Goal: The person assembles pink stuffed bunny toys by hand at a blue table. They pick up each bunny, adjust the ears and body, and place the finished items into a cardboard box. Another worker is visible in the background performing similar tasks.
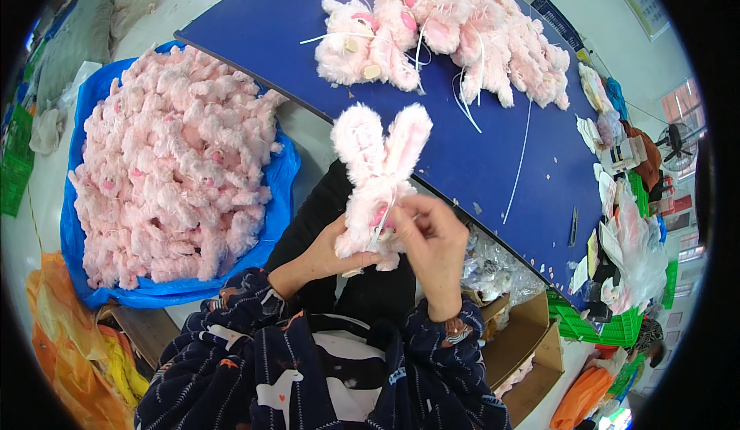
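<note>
Above my lap is a pink plush bunny [362, 199] with long ears pointing up. My left hand [324, 253] is closed round its lower left side. A thin white plastic tie [380, 230] runs across the bunny's front, next to a bright pink patch. My right hand [432, 237] pinches at the tie's upper end, thumb and fingers together against the plush. The fingertips partly hide what lies between them. Beyond, on the blue table [478, 152], lies a heap of similar pink plush toys [462, 25], several with white ties round them.
At my left, a blue plastic-lined container [77, 230] is heaped with pink plush toys [169, 176]. A dark cutter-like tool [573, 226] and small scraps lie on the table's right part. Cardboard boxes [520, 337] and a green crate [597, 324] stand below its near edge.
</note>
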Demonstrator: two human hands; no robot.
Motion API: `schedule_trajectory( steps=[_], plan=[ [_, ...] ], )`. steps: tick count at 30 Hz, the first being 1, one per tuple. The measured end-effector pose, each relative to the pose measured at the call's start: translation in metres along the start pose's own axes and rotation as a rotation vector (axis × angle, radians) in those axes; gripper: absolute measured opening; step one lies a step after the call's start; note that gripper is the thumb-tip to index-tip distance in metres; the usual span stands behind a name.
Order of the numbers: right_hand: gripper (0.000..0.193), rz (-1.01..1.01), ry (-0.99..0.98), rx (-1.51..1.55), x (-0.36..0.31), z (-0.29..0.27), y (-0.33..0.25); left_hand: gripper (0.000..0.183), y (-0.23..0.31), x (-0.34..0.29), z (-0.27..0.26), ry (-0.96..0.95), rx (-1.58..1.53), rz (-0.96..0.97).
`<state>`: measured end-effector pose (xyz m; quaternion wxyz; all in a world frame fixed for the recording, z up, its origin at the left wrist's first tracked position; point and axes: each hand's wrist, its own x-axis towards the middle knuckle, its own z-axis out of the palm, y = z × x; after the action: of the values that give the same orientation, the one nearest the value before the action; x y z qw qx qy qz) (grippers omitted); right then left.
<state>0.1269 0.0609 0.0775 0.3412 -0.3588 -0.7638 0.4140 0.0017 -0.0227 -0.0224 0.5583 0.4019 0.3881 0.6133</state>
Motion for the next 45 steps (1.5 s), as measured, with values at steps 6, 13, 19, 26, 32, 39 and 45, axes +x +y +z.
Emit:
schedule_trajectory(
  steps=[6,13,19,26,32,39,45],
  plan=[
    [0.027,-0.079,0.021,-0.227,0.013,0.007,0.002,0.070,-0.004,0.003,0.000,0.029,0.163,0.062],
    [0.021,0.441,-0.243,0.813,0.028,-0.005,0.020,0.074,-0.002,0.001,-0.002,-0.009,0.024,-0.036],
    [0.018,0.394,-0.184,0.734,0.013,0.019,-0.002,0.074,-0.015,0.002,-0.002,-0.050,0.110,0.029],
    [0.024,-0.260,-0.870,0.135,-0.025,0.054,-0.024,0.062,0.013,0.006,0.004,-0.035,-0.179,-0.174],
    [0.015,-0.232,0.030,-0.256,-0.016,-0.015,0.000,0.052,-0.004,0.005,-0.016,0.065,-0.185,-0.119],
    [0.020,-0.308,-0.043,-0.283,-0.023,0.004,0.034,0.037,0.009,0.009,-0.005,0.198,-0.224,-0.144],
    [0.020,-0.011,-0.028,0.070,-0.029,0.021,0.032,0.033,0.007,0.003,-0.011,0.252,0.115,0.076]
  ],
)
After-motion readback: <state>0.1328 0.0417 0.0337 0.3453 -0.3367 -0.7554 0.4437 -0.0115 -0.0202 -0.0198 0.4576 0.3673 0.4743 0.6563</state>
